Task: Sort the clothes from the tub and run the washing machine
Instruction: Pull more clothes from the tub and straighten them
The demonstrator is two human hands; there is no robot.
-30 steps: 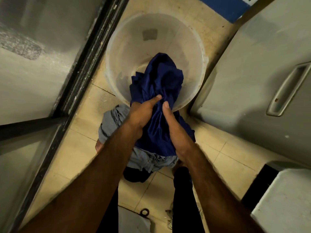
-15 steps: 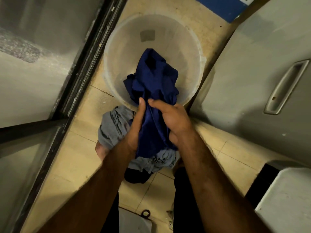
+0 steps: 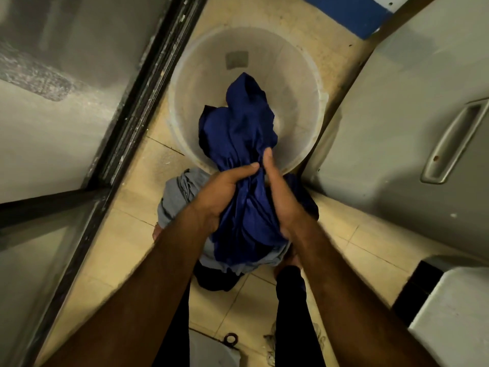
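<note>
Both hands are closed on a crumpled dark blue shiny cloth garment (image 3: 243, 165): the left hand (image 3: 219, 194) wraps its fingers round the bunched middle from one side, and the right hand (image 3: 284, 200) clamps it from the other with the thumb lying up along the fabric. The garment's upper part hangs over the near rim of the round translucent white plastic tub (image 3: 299, 83), which stands on the beige tiled floor (image 3: 312, 27); its lower part hangs over a pile of grey cloth (image 3: 180, 192) lying on the floor just beside the tub's near edge. The slick fabric looks likely to slide through the grip, and a trailing end could snag on the rim and tip the light tub, or drop onto the wrong pile. No brand, label or writing can be read; a grey patch on the tub's far wall is blank
</note>
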